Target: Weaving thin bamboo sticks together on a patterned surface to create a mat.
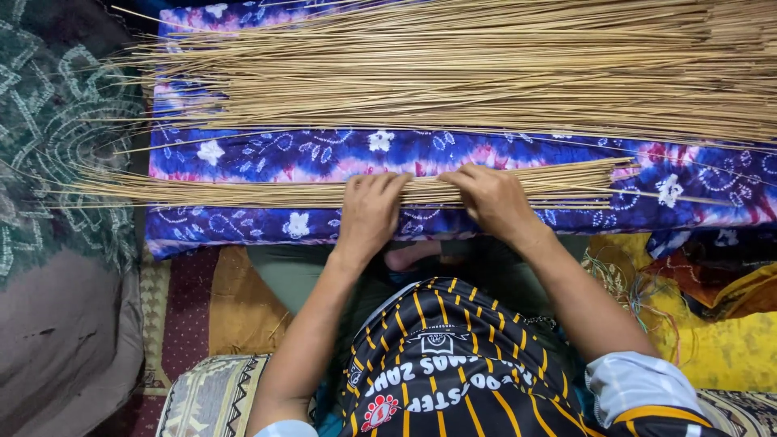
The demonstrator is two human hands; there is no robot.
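You've got a thin bundle of pale tan sticks (267, 193) lying flat and sideways right under your fingers (380, 188), both hands pressing on its middle. It's fairly tight beneath them, then fans out loose toward the left tips, with a few strays poking out past the right end.
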